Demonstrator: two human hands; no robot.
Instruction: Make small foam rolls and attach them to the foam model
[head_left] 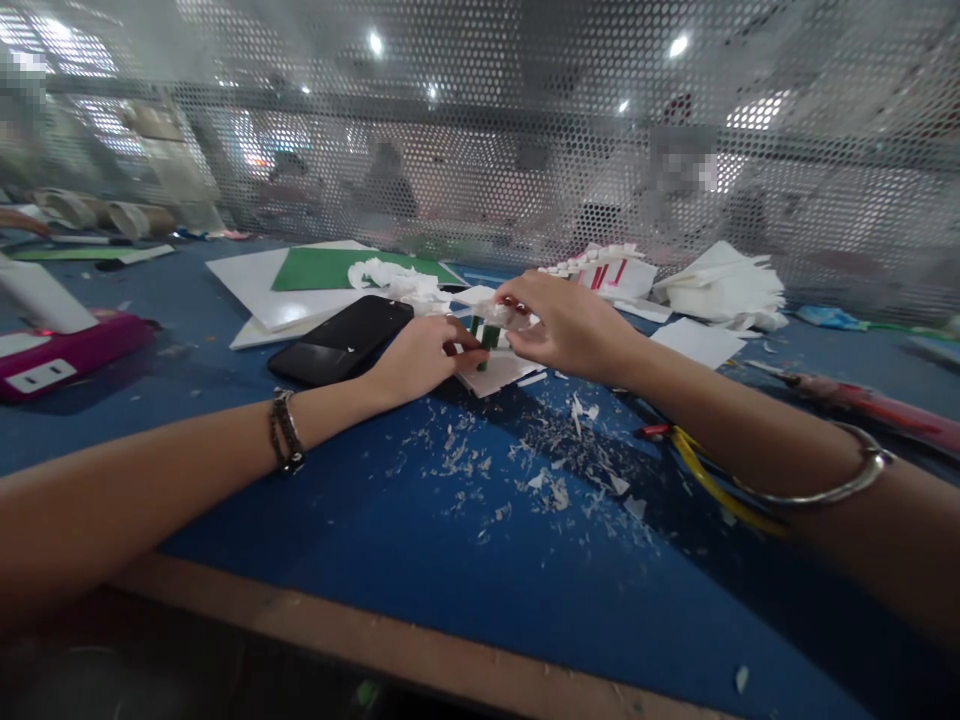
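My left hand (420,358) is closed around the lower part of a small green stick (487,345) that stands over a white sheet (501,372) on the blue table (420,530). My right hand (566,325) pinches a crumpled white paper piece (491,308) at the top of that stick. Both hands meet at the middle of the table. A black beaded bracelet sits on my left wrist and a metal bangle on my right forearm.
A black phone (341,340) lies left of my hands beside white and green sheets (330,270). A pink device (60,352) stands far left. Paper stacks (720,285) lie at the back right, scissors (697,465) under my right arm, white scraps (540,470) scattered. A perforated screen closes the back.
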